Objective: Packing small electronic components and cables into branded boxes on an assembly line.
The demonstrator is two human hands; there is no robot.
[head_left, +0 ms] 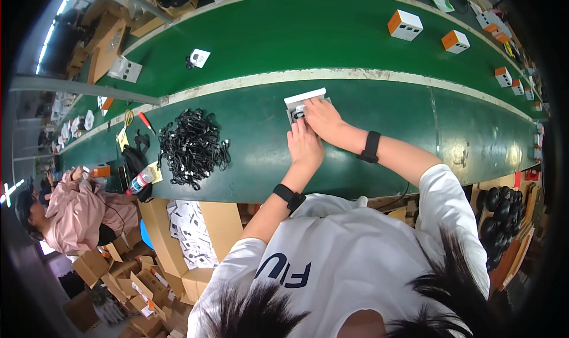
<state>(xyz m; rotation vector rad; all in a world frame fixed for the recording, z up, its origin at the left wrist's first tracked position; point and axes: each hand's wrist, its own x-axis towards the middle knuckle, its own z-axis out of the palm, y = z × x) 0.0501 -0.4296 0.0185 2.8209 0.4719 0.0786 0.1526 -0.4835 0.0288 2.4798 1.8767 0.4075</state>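
Note:
A small white box (291, 103) with its lid raised lies on the green bench, in front of my chest. A loop of black cable (299, 114) and something pale show inside it. My left hand (306, 146) is at the near side of the box, its fingers bent against the box and the cable. From the right, my right hand (323, 120) reaches over the box with curled fingers inside the opening; what they grip is hidden. Left of the box lies a big heap of black cables (191, 148). Each wrist wears a black band.
Behind the bench runs a green conveyor belt (267, 36) carrying orange-and-white boxes (405, 25). A bottle (141, 180), scissors (128, 118) and a red-handled tool (146, 122) lie left. A carton of printed leaflets (191, 234) stands below the bench edge. A co-worker (80, 210) sits far left.

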